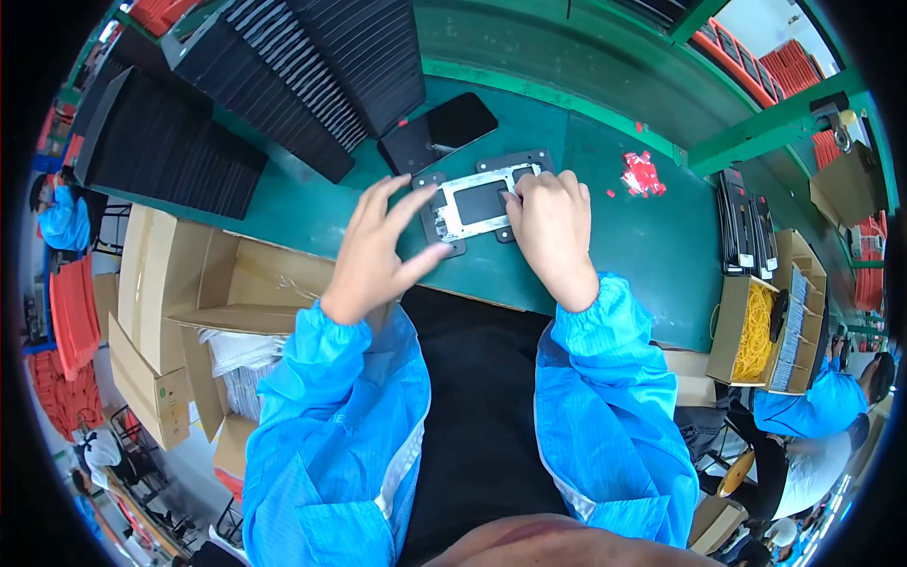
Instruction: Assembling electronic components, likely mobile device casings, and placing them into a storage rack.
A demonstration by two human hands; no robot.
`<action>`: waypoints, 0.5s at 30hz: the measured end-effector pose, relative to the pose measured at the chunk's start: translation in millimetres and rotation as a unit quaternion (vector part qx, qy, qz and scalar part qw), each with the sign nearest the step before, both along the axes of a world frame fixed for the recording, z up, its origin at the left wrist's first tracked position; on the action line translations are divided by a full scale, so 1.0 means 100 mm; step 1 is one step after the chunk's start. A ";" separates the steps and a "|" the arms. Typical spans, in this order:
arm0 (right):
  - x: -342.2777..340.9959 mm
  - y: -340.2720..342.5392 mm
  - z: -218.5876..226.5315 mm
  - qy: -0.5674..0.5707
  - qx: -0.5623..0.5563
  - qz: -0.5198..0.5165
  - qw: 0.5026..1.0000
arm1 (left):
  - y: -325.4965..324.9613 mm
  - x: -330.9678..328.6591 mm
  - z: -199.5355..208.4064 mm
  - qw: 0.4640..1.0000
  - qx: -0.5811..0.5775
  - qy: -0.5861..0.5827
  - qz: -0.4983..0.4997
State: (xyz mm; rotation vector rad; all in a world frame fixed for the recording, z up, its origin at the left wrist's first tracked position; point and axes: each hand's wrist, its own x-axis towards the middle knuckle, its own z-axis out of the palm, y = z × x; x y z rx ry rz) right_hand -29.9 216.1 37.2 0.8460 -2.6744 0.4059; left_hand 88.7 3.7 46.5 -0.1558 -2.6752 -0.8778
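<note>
A silver rectangular phone-sized frame [452, 225] with a dark window lies in a black fixture [455, 248] with corner blocks on the green bench. My left hand [364, 250] is off its left end, fingers spread and slightly blurred, holding nothing. At the frame's right end my right hand [556, 227] is closed, thumb and curled fingers pressed together at the edge. Whatever those fingertips pinch is hidden. Just behind the fixture lies a glossy black phone-like slab [463, 123].
Tall stacks of black trays [274, 85] stand at the back left. Red scraps [642, 175] lie right of the fixture. Black flat pieces [742, 222] and a box of yellow bands [756, 321] are at the right edge. Open cartons [255, 269] stand left of me.
</note>
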 end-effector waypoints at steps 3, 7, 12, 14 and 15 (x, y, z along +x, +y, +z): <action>0.06 0.00 -0.03 0.015 0.024 0.007 1.000 | 0.10 0.00 -0.04 0.999 -0.038 -0.007 0.018; 0.09 0.01 -0.02 0.037 0.072 0.058 0.995 | 0.11 -0.07 -0.04 0.998 0.039 -0.019 0.037; 0.15 0.23 0.10 0.006 0.137 0.016 0.990 | 0.38 -0.35 -0.13 0.999 0.040 -0.012 -0.016; 0.15 0.24 0.00 0.017 0.154 -0.015 0.988 | 0.41 -0.33 -0.24 0.999 -0.026 0.014 -0.038; 0.12 0.19 -0.07 0.027 0.123 -0.011 0.992 | 0.44 -0.31 -0.21 0.999 -0.041 0.011 -0.028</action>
